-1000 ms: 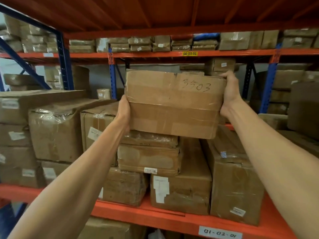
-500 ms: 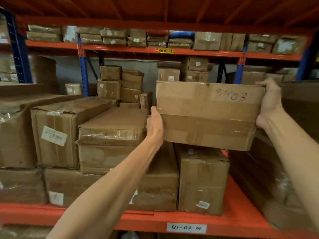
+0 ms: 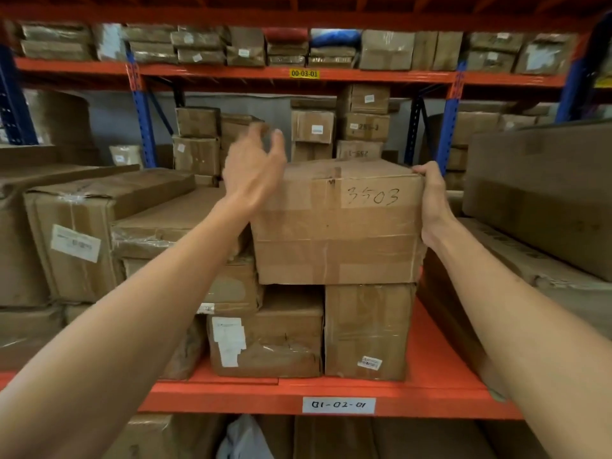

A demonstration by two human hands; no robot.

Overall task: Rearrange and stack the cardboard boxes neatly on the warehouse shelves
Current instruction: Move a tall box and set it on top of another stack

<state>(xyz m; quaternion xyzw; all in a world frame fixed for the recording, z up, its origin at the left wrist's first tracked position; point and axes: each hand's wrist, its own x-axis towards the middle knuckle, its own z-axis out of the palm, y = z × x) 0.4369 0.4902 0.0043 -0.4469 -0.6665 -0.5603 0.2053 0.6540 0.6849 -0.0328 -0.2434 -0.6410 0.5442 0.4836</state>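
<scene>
A taped cardboard box marked 3503 (image 3: 337, 223) rests on top of two brown boxes (image 3: 366, 329) on the orange shelf (image 3: 440, 369). My right hand (image 3: 432, 202) grips the box's right edge, fingers over the top corner. My left hand (image 3: 253, 168) hovers blurred just off the box's upper left corner, fingers spread and holding nothing.
Wrapped cartons (image 3: 79, 236) fill the shelf to the left, and a large box (image 3: 543, 193) sits close on the right. Smaller boxes (image 3: 362, 127) stand stacked at the back. The shelf above (image 3: 298, 74) holds flat packages. A label reads 01-02-01 (image 3: 338, 405).
The 3503 box came down from mid-air to the right and now sits on the two lower boxes. My left hand has let go and lifted off its left side.
</scene>
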